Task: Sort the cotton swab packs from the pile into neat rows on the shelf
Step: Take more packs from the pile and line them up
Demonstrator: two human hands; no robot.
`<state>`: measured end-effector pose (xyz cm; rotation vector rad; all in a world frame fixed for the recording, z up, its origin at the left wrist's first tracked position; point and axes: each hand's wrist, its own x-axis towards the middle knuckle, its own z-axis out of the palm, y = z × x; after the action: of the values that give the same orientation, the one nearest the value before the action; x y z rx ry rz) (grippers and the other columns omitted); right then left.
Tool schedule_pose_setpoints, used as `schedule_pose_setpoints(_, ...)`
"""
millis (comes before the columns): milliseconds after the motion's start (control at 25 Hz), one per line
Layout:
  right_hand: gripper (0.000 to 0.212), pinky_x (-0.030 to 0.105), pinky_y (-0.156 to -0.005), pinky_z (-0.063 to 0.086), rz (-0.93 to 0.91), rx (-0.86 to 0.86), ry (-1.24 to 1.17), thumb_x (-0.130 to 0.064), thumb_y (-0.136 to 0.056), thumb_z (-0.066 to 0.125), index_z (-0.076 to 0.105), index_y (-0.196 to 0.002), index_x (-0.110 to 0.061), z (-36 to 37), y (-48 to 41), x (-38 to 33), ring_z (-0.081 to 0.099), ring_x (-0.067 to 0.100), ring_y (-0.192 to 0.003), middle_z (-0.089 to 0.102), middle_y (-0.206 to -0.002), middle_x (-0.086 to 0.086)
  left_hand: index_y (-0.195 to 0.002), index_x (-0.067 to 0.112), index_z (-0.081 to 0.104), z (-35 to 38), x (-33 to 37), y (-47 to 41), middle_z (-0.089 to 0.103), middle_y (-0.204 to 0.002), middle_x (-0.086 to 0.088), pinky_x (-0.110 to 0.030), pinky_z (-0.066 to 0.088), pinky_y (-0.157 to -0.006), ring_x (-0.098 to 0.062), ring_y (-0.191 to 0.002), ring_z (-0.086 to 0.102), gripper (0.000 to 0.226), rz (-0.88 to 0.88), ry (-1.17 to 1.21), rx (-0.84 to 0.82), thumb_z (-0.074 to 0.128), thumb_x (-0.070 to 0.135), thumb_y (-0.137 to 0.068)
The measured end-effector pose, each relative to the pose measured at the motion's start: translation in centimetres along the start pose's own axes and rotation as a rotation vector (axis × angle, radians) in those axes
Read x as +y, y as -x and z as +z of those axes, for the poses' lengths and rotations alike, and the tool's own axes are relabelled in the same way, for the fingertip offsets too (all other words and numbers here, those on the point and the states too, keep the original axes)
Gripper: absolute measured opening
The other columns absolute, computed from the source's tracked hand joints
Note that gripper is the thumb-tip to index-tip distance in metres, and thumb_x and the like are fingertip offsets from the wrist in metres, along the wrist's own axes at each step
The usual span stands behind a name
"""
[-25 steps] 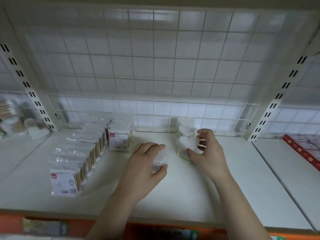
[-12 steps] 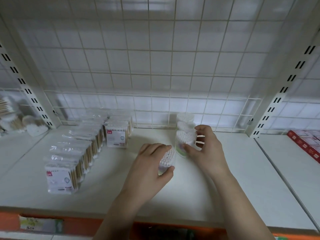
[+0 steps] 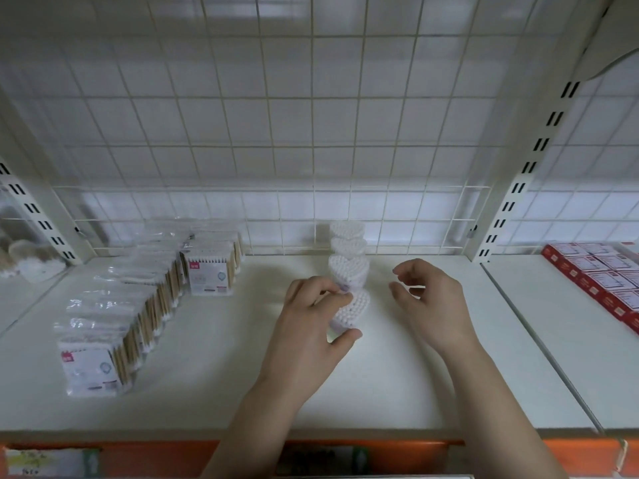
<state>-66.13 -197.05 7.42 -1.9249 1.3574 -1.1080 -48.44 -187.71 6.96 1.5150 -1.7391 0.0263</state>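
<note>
A row of heart-shaped cotton swab packs (image 3: pixel 347 252) runs from the back grid toward me on the white shelf (image 3: pixel 207 375). My left hand (image 3: pixel 311 323) grips the nearest heart pack (image 3: pixel 354 309) at the front of that row, thumb under it and fingers on top. My right hand (image 3: pixel 428 302) hovers just right of the row with loosely curled fingers, holding nothing. At the left, rectangular bagged swab packs (image 3: pixel 114 323) stand in two rows.
A wire grid (image 3: pixel 311 133) backs the shelf. Slotted uprights (image 3: pixel 511 202) frame the bay. Red boxes (image 3: pixel 601 278) fill the right bay, and loose swab packs (image 3: pixel 31 261) lie in the left bay. An orange price rail (image 3: pixel 501 447) runs along the front edge.
My left hand has carried its heart pack up to the front of the row. My right hand has let go of the third pack and drawn back to the right.
</note>
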Motion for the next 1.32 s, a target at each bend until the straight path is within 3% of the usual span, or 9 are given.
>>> schedule_pose_setpoints(400, 0.012, 0.020, -0.073, 0.047, 0.061, 0.034, 0.006, -0.012, -0.084, 0.062, 0.064, -0.091, -0.023, -1.6, 1.0, 1.1, 0.061, 0.008, -0.087, 0.065, -0.088, -0.012, -0.101, 0.011, 0.071, 1.3, 0.8, -1.0, 0.060, -0.098, 0.005, -0.019, 0.037, -0.085, -0.013, -0.098, 0.044, 0.044, -0.008, -0.091, 0.033, 0.087, 0.021, -0.061)
schedule_pose_setpoints(800, 0.013, 0.016, -0.069, 0.043, 0.058, 0.040, 0.004, -0.013, -0.085, 0.062, 0.063, -0.089, -0.025, -1.6, 0.9, 0.7, 0.061, 0.007, -0.088, 0.065, -0.091, -0.012, -0.107, 0.010, 0.068, 1.5, 0.4, -1.4, 0.059, -0.104, 0.004, -0.016, 0.032, -0.090, -0.012, -0.101, 0.043, 0.044, -0.016, -0.117, 0.002, 0.083, 0.022, -0.067)
schedule_pose_setpoints(960, 0.014, 0.015, -0.070, 0.045, 0.017, 0.065, -0.016, -0.014, -0.086, 0.062, 0.064, -0.093, -0.025, -1.4, 0.7, -0.6, 0.061, 0.008, -0.089, 0.064, -0.095, -0.011, -0.111, 0.014, 0.066, 0.3, 0.5, -1.4, 0.059, -0.107, 0.005, -0.017, 0.035, -0.090, -0.013, -0.102, 0.046, 0.038, 0.003, -0.103, 0.023, 0.060, 0.040, -0.084)
schedule_pose_setpoints(1040, 0.014, 0.010, -0.069, 0.044, -0.021, 0.077, -0.023, -0.014, -0.086, 0.062, 0.065, -0.095, -0.025, -0.9, 0.7, -1.7, 0.060, 0.006, -0.089, 0.064, -0.096, -0.013, -0.108, 0.015, 0.066, -0.8, 0.1, -1.5, 0.061, -0.105, 0.003, -0.024, 0.040, -0.089, -0.014, -0.098, 0.049, 0.033, 0.042, -0.174, 0.052, 0.047, 0.036, -0.091)
schedule_pose_setpoints(1160, 0.017, 0.007, -0.074, 0.042, -0.105, 0.090, -0.011, -0.012, -0.087, 0.060, 0.067, -0.098, -0.023, 0.4, 0.6, -4.0, 0.058, 0.002, -0.090, 0.062, -0.097, -0.016, -0.100, 0.019, 0.066, -2.9, -1.0, -1.3, 0.062, -0.098, 0.006, -0.033, 0.043, -0.083, -0.017, -0.093, 0.053, 0.025, 0.051, -0.299, 0.108, 0.045, 0.031, -0.092)
schedule_pose_setpoints(1320, 0.018, 0.010, -0.077, 0.044, -0.237, 0.076, -0.026, -0.011, -0.087, 0.060, 0.068, -0.101, -0.019, 3.6, 0.6, -8.6, 0.057, 0.005, -0.093, 0.062, -0.098, -0.015, -0.100, 0.020, 0.067, -7.7, -3.1, -0.6, 0.063, -0.098, 0.006, -0.029, 0.036, -0.087, -0.016, -0.095, 0.054, 0.029, 0.021, -0.382, 0.162, 0.041, 0.031, -0.094)
